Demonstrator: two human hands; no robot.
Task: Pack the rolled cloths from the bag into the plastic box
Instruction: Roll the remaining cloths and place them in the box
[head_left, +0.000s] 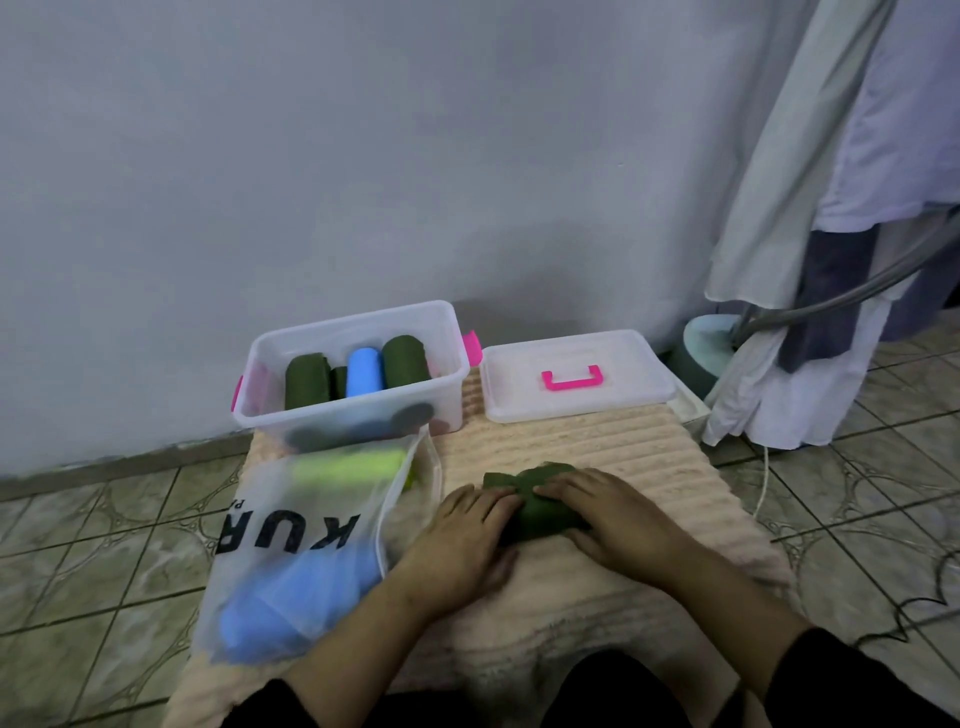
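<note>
Your left hand and right hand press flat-fingered on a dark green cloth. Lift carelessly and it may unroll before reaching the plastic box.

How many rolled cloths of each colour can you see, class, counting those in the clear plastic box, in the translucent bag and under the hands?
Dark green rolled cloths: 4
Light blue rolled cloths: 2
Lime green rolled cloth: 1
Total: 7

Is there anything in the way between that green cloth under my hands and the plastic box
Nothing visible blocks it. The green cloth lies on the mat under the left hand and right hand; the plastic box stands open beyond it, its lid set aside to the right. The bag lies left of that path.
</note>
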